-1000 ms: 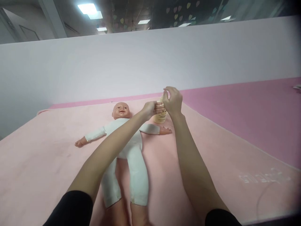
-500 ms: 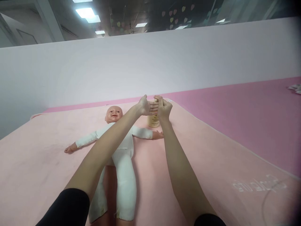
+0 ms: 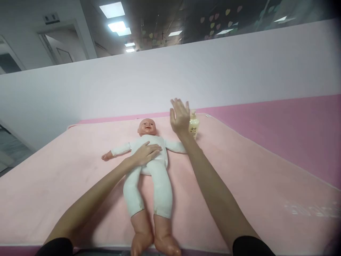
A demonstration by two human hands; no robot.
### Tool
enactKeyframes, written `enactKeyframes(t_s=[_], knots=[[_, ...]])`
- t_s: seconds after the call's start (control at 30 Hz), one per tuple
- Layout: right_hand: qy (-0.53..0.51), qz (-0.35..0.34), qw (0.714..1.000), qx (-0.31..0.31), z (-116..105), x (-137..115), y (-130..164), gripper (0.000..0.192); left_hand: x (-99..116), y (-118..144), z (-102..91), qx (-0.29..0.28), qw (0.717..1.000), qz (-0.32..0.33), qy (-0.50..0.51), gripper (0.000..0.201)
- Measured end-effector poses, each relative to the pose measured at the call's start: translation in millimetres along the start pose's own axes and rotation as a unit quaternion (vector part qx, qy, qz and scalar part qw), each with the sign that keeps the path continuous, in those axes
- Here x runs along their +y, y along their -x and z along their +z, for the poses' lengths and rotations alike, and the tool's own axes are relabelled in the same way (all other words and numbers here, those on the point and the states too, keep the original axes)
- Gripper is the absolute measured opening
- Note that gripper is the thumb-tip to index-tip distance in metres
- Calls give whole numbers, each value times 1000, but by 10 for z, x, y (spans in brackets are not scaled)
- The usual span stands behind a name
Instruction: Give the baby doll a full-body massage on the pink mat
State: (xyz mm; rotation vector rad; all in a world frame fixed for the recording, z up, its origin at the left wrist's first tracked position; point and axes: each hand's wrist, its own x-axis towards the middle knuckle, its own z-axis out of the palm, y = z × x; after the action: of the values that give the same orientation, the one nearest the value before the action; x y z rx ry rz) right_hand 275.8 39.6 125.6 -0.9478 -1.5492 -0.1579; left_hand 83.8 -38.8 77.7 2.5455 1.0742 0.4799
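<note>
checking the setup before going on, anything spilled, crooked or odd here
Nothing stands out. The baby doll lies flat on its back on the pink blanket, and the yellow bottle stands upright beside it, with no spill visible.

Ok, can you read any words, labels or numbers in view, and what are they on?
None can be quoted.
Bottle: a dark mark on its label, too small to read.
Pink blanket: pale lettering near its right edge, too blurred to read.
Doll: no text.

The right hand [image 3: 180, 117] is covering part of the bottle [image 3: 194, 125], whose label is reading too small; the doll [image 3: 149, 160] is hiding its far hand behind that forearm
</note>
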Motion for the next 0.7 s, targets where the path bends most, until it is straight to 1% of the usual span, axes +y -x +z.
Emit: enactKeyframes(t_s=[0.07,0.13,0.17,0.2,0.23,0.3,0.4,0.47,0.57,0.63,0.7], knots=[[-46,2,998,-31,290,-234,196,45,-103,77,27,-7,1000,-14,-18,46],[-97,17,993,-66,569,-398,440,45,-178,10,67,3,998,-26,-52,45],[-125,33,987,-98,682,-444,557,44,-205,-46,87,6,997,-27,-72,44],[-149,41,977,-145,766,-466,658,44,-228,-101,106,9,996,-24,-88,43],[-159,71,971,-163,820,-468,739,43,-246,-146,121,13,995,-21,-99,44],[-163,122,965,-163,846,-433,831,42,-274,-194,139,34,994,-24,-105,51],[-176,168,963,-119,780,-362,848,43,-310,-180,135,74,991,-36,-102,62],[-209,198,952,-104,743,-331,838,48,-336,-151,123,85,991,-27,-95,60],[-262,254,927,-90,742,-311,857,54,-375,-119,105,88,993,-16,-72,55],[-295,275,912,-75,761,-305,895,54,-402,-110,96,91,994,-22,-59,53],[-325,287,900,-53,778,-297,944,53,-434,-108,90,103,992,-46,-51,52]])
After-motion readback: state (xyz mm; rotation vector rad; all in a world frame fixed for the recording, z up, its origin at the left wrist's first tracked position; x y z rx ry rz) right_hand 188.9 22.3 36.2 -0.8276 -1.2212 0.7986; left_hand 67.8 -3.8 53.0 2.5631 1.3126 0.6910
